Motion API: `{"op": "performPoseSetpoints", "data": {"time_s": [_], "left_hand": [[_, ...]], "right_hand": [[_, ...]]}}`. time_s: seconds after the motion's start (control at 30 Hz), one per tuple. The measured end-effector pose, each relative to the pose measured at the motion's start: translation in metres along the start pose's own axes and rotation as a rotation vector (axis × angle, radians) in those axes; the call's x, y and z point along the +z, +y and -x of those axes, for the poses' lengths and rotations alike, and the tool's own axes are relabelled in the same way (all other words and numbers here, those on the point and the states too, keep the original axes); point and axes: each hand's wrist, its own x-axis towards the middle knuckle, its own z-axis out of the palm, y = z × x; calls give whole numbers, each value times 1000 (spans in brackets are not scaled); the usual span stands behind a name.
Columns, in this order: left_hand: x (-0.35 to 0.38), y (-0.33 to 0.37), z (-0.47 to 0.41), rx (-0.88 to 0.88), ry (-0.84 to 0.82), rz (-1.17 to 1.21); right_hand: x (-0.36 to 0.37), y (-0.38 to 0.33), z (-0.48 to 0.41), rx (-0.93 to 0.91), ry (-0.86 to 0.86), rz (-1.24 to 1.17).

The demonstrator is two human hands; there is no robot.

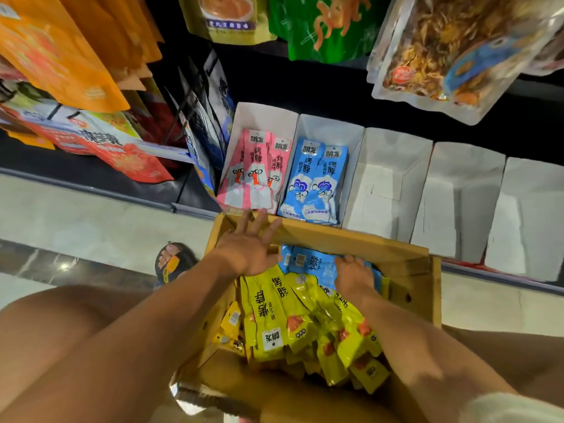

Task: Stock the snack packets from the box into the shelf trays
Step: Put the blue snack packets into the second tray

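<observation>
**Item 1, nearest you.** Your bare knees flank the cardboard box (427, 288) and are cut off by the lower frame edge. The white cloth (512, 407) below your right forearm is too cropped to identify.

**Item 2.** The cardboard box is brown and corrugated, with its flaps open. Its near wall is blurred, and what it rests on is hidden.

**Item 3.** The yellow packets (274, 315) are long, flat, glossy sachets heaped loosely on the near side of both grips. The depth of the heap is hidden.

**Item 4.** Your right grip (354, 273) lies palm down on the loose blue packets (305, 261) at the box's far end. Its fingertips are buried among them, so you cannot tell whether they pinch one or only press.

**Item 5.** Your left grip (247, 248) is left of the right grip, over the box's far-left corner. Its fingers are spread and straight, holding nothing.

**Item 6.** On the bottom shelf just beyond the left grip, the first white tray (265, 117) of folded card holds pink packets (253, 172). Beyond the right grip, the second white tray (332, 126) holds shelved blue packets (317, 178). To the right of that, further white trays (393, 178) show bare card.

**Item 7.** The floor (76, 215) left of the left grip is pale polished tile with a dark band. A sandalled foot (171, 264) stands there.

**Item 8, farthest.** Orange bags (61, 56), a green bag (320, 25) and a clear pouch (442, 50) hang against the black shelving. All are cropped at the top.
</observation>
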Motion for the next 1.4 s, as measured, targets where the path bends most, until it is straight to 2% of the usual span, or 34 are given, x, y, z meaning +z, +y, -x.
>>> {"op": "performPoseSetpoints", "data": {"time_s": [0.17,0.47,0.6,0.77,0.87,1.0,1.1,1.17,1.2,1.3,1.4], "left_hand": [[0,-2,-1,5,-14,14],[-2,-2,0,-5,15,45],[-4,-3,-1,-2,54,72],[-11,-4,1,-6,101,174],[-20,3,8,-28,211,391],[-36,11,14,-86,326,904],[-44,19,17,-75,286,1377],[-45,24,24,5,169,1642],[-45,27,29,70,94,1687],[-42,35,39,203,-60,1625],[-39,40,39,277,-14,1622]], "right_hand": [[7,-6,-2,36,41,85],[-4,0,9,-28,50,-95],[-22,5,23,-17,49,-242],[-54,10,46,-93,81,-389],[-75,8,62,-156,99,-546],[-104,-3,85,-171,154,-764],[-124,-16,97,-109,214,-1017],[-140,-27,102,-87,299,-1133],[-148,-32,104,-76,348,-1149],[-168,-46,108,-61,419,-1134],[-178,-58,109,-123,397,-1190]]}}
